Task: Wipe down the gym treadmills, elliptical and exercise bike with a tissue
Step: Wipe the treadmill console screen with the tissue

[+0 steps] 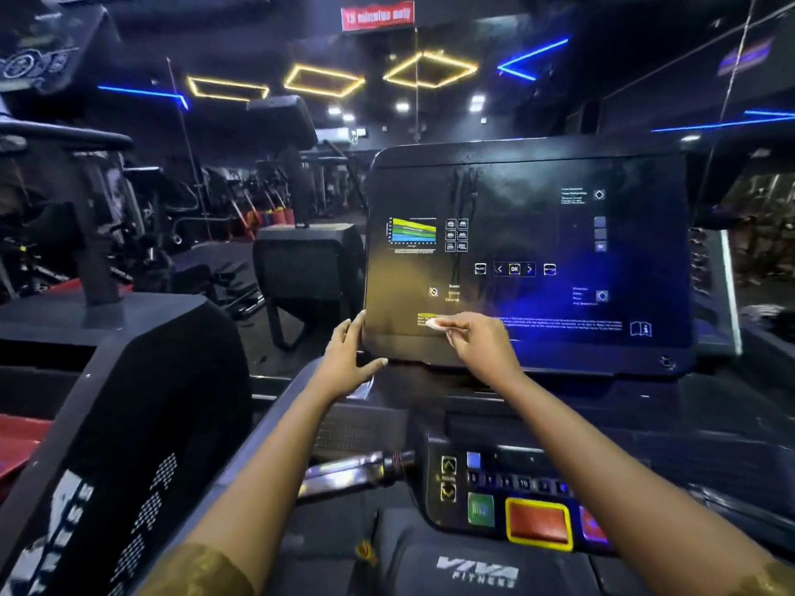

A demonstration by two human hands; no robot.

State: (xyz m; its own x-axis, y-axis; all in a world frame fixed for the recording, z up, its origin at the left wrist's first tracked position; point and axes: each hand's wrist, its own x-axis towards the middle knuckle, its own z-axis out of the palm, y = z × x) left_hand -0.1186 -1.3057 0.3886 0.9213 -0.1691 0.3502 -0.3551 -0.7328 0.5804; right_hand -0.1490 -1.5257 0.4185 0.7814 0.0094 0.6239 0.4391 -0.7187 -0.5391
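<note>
A treadmill console screen (529,251) stands in front of me, black and glossy with small printed icons and a coloured chart. My right hand (477,342) pinches a small white tissue (435,324) against the screen's lower left area. My left hand (350,354) grips the screen's bottom left corner, fingers along its left edge and thumb under it. Below the screen sits the control panel (516,496) with a green button, a red button framed in yellow and a row of number keys.
Another treadmill's black console (129,423) stands close on my left. A chrome handlebar (352,471) crosses below my left arm. Further gym machines and red weights (266,217) fill the dark room behind, under yellow and blue ceiling lights.
</note>
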